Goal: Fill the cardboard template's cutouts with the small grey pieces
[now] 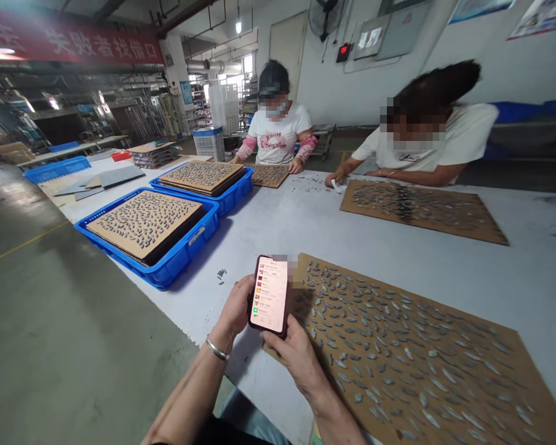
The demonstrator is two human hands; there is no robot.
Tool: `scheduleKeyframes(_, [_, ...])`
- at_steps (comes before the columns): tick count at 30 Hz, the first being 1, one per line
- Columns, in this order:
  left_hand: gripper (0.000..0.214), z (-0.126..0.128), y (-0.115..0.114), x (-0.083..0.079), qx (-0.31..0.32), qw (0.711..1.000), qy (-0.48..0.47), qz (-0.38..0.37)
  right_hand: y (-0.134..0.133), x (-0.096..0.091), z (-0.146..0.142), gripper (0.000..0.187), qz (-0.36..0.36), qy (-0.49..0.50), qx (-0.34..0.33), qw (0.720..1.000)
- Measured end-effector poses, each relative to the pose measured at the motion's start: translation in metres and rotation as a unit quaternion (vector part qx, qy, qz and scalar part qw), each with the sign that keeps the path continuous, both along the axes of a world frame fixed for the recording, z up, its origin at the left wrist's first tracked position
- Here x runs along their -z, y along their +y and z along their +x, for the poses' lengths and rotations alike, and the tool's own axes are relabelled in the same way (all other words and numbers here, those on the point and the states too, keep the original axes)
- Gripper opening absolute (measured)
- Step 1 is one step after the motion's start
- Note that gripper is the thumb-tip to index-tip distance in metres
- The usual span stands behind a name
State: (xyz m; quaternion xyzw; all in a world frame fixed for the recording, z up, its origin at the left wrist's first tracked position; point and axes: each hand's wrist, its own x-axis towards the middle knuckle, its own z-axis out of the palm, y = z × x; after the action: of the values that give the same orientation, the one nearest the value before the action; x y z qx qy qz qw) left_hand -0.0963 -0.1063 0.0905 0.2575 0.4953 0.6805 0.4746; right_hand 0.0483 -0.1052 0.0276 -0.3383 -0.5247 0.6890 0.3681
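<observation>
A smartphone point(269, 295) with a lit screen showing a list is held upright between my two hands, above the table edge. My left hand point(238, 307) is closed around its left side, with a silver bangle on the wrist. My right hand point(294, 349) grips its lower right corner, thumb at the bottom edge. Just right of the phone lies a brown cardboard sheet point(398, 346) covered with many small grey leaf-shaped pieces, partly under my right forearm. A few loose grey pieces point(221, 275) lie on the table left of my left hand.
Two blue crates point(167, 278) with stacked piece-covered boards stand at the left of the white table point(278, 219). Across it sit two people point(280, 133) with boards before them; one holds something white. Grey sheets point(120, 176) lie at the far left.
</observation>
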Motion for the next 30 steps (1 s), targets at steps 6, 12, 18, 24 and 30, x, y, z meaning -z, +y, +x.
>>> scheduleKeyframes(6, [0.028,0.007,0.028,0.014,-0.001,0.998,-0.06,0.0,0.006,0.001,-0.003,0.056,-0.022,0.003,0.056,0.998])
scheduleKeyframes(12, [0.029,0.002,0.043,0.039,-0.026,0.994,-0.11,-0.003,0.003,0.007,-0.002,0.066,-0.078,0.052,0.053,0.994])
scheduleKeyframes(18, [0.03,-0.015,0.041,0.046,-0.068,0.991,-0.114,0.012,-0.003,0.013,0.005,0.086,-0.092,0.037,0.054,0.994])
scheduleKeyframes(24, [0.037,-0.022,0.037,0.041,-0.08,0.987,-0.137,0.027,-0.007,0.009,0.008,0.072,-0.096,-0.008,-0.006,0.995])
scheduleKeyframes(30, [0.035,-0.025,0.039,0.047,-0.1,0.986,-0.132,0.018,-0.012,0.001,0.008,0.052,-0.058,-0.069,-0.176,0.98])
